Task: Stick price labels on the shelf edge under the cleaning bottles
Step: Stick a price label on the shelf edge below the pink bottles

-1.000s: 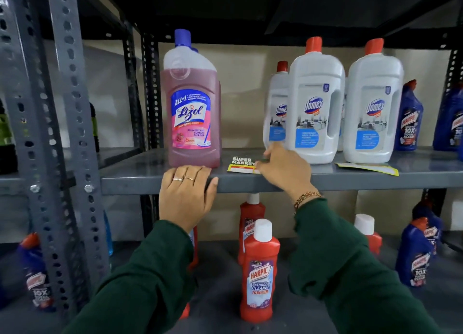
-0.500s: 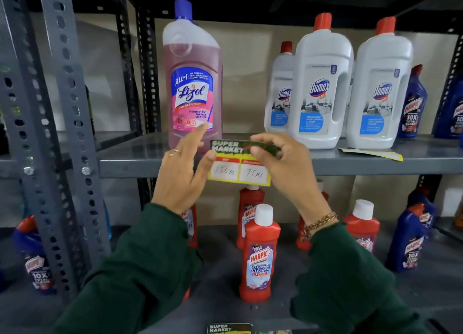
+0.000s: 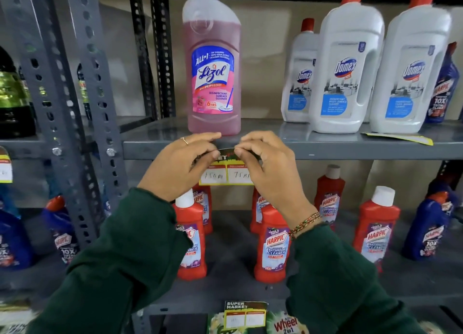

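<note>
1. Head view: the price label (image 3: 226, 174) sits against the front of the shelf edge (image 3: 325, 151), directly below the pink Lizol bottle (image 3: 213, 65), its lower half with two white boxes hanging under the edge.
2. The left hand (image 3: 180, 167) is at the label's 9 o'clock, thumb and forefinger pinched on its top left corner.
3. The right hand (image 3: 268, 167) is at its 3 o'clock, fingertips pinched on the top right corner.
4. A second label (image 3: 398, 138) lies flat on the shelf at 3 o'clock, beside the white Domex bottles (image 3: 348, 65).
5. Compared with half a second ago, the label is now directly beneath the Lizol bottle, and both hands have closed in over its top strip.
</note>
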